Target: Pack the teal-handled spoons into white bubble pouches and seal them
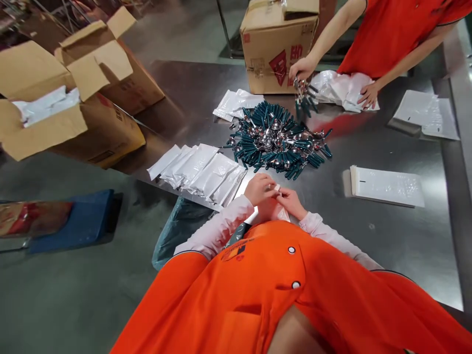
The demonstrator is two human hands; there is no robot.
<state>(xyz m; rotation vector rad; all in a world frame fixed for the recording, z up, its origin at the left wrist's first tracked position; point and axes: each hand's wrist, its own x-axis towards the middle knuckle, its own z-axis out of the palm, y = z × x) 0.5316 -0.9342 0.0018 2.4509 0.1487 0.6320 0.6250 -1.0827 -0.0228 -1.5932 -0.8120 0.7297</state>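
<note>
At the near edge of the metal table, my left hand [260, 189] and my right hand [290, 200] are close together, fingers pinched on the top of a white plastic bag [280, 212]. The bag's lower part lies against my orange shirt. Just beyond my hands is a heap of dark green-handled metal utensils [273, 137]. To the left of my hands lies an overlapping row of filled white bags [201, 169].
A stack of flat white bags [387, 187] lies right, more bags [424, 113] behind it. Across the table a person's hand [303, 68] holds utensils beside a carton [278, 49]. Open cartons [110, 130] stand left; a teal bin [180, 226] is below the edge.
</note>
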